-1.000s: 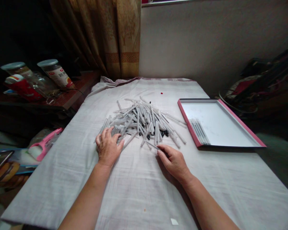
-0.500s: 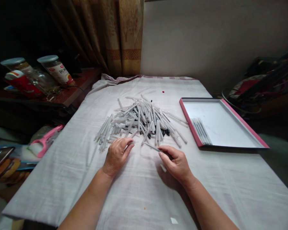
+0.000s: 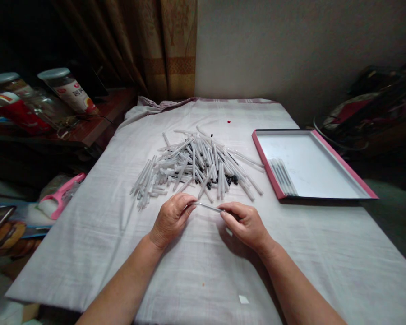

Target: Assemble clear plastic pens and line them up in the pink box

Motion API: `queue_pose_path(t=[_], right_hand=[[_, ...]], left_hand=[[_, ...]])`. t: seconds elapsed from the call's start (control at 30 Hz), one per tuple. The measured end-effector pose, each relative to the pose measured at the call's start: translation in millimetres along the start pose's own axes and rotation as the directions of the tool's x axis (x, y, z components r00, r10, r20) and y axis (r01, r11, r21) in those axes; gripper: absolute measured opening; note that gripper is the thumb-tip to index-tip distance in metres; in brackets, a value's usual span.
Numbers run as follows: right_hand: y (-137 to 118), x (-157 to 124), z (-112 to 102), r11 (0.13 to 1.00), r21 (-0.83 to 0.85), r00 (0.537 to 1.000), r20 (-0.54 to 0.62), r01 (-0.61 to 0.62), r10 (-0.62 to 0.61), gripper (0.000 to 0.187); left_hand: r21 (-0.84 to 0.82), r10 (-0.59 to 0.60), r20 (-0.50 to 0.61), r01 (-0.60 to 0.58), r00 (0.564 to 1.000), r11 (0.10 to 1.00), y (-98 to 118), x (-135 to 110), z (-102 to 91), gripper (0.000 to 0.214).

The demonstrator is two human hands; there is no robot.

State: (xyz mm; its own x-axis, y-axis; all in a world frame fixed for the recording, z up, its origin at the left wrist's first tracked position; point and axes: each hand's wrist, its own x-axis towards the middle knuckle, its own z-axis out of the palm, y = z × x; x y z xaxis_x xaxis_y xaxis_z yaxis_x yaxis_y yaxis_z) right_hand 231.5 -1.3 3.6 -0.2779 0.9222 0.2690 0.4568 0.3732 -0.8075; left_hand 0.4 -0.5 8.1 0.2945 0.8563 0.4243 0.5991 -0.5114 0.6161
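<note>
A pile of clear plastic pen tubes point(image 3: 196, 169), some with small black tips, lies on a white cloth-covered table point(image 3: 307, 243). Just in front of the pile my two hands meet. My right hand point(image 3: 246, 225) pinches one thin pen refill point(image 3: 208, 206) at its right end. My left hand point(image 3: 172, 217) has its fingers closed on the refill's left end, seemingly with a clear tube there. The refill is held level above the cloth.
A shallow pink-rimmed tray point(image 3: 267, 169) at the right holds several finished pens point(image 3: 282, 176) along its left side. A small red bit point(image 3: 228, 122) lies beyond the pile. Jars point(image 3: 66, 90) stand on a wooden shelf at the left, with a pink tool point(image 3: 59, 196) below. A curtain hangs behind.
My left hand left the pile's left edge, came right and toward me, and closed on the left end of the refill that my right hand holds. The right hand barely moved.
</note>
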Motion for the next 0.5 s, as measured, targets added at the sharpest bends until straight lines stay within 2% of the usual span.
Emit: queue_pose_path(t=[0.13,0.27,0.37,0.5], right_hand=[[0.7,0.4,-4.7,0.999,0.008,0.994,0.100,-0.036,0.035,0.020],[1.4,0.3,-9.0,0.997,0.027,0.980,0.191,-0.066,0.060,0.022],[1.2,0.2,-10.3,0.997,0.037,0.975,0.217,-0.065,0.055,0.023],[1.1,-0.5,-8.6,0.996,0.057,0.969,0.242,-0.062,0.046,0.024]], left_hand=[[-0.066,-0.012,0.092,0.019,0.996,0.998,-0.9,-2.9,3.0,0.015],[-0.156,-0.097,0.192,0.128,0.977,0.979,0.6,-5.7,7.7,0.017],[-0.203,-0.164,0.196,0.204,0.967,0.958,3.1,-7.0,10.4,0.019],[-0.262,-0.166,0.200,0.216,0.966,0.941,5.3,-7.6,11.7,0.018]])
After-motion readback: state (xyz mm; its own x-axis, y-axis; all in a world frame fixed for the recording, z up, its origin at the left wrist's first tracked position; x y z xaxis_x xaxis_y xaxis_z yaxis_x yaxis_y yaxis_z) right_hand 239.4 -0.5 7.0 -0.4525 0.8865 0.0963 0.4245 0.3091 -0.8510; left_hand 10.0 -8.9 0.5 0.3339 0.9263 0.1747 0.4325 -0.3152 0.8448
